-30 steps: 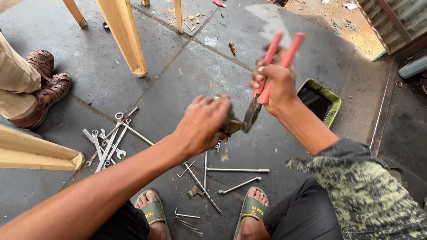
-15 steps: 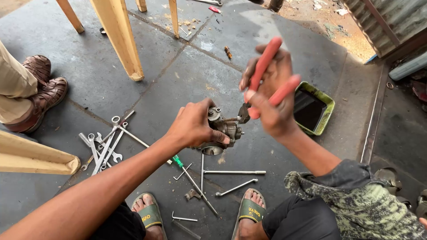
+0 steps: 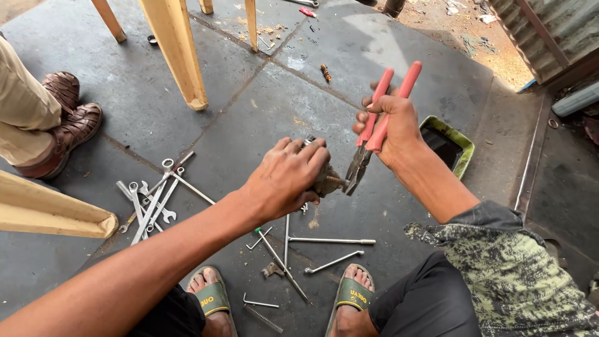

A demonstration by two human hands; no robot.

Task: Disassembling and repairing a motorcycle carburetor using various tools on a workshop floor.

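Small grimy metal part held above the concrete floor, clenched in left hand; nose of red-handled steel pliers, squeezed in right hand, biting its threaded stub. Possible slip if bite shallow. Part mostly hidden by fingers. Scattered spanners below.
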